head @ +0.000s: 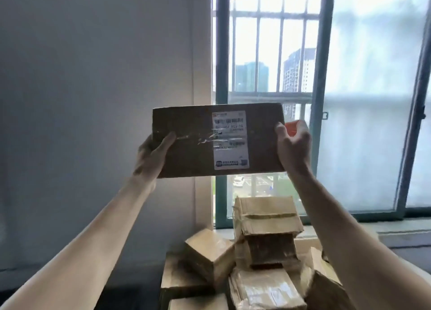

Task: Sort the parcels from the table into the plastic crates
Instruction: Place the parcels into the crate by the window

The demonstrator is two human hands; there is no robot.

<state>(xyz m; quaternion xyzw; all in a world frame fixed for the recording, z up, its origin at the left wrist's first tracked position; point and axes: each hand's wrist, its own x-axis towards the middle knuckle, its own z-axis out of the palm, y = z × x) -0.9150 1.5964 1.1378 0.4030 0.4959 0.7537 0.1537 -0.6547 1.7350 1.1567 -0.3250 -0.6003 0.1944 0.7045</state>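
Before window [268,53], left hand [151,155] and right hand [292,146] grip parcel [191,144]

In the middle of the frame, a flat brown parcel [186,144] is held up in front of the window [363,104], its broad face toward the camera. A white shipping label [229,139] is stuck on it, right of centre. The left hand [151,155] grips its lower left edge, thumb across the front. The right hand [294,147] grips the right edge. A small orange thing [291,125] shows at the right hand's fingers, too unclear to identify. At the lower centre lies a heap of cardboard parcels [263,218]. A pale wall [93,99] fills the left.
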